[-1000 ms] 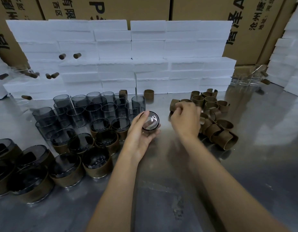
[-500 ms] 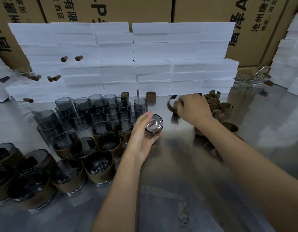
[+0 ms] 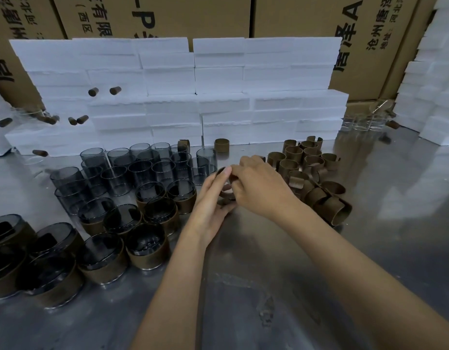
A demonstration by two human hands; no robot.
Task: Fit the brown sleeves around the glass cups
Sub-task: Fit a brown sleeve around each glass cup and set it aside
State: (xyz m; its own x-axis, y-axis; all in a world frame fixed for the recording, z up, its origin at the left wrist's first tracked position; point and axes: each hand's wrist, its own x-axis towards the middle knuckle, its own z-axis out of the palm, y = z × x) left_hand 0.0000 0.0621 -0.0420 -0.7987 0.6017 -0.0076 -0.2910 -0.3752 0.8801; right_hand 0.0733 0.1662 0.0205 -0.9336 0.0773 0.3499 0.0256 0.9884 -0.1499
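Two bare hands, the left hand (image 3: 213, 198) and the right hand (image 3: 258, 185), show over the steel table. About eleven smoky glass cups already wrapped in brown sleeves (image 3: 147, 248) stand at left, roughly seventeen bare grey glass cups (image 3: 142, 170) behind them, and some twenty loose brown sleeve rings (image 3: 309, 178) lie heaped at right.

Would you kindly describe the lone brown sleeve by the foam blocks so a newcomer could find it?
Start at the wall of white foam blocks behind the steel table. At its foot, near the middle, one brown sleeve stands upright. Unlike the pile of sleeves to its right, it stands alone.
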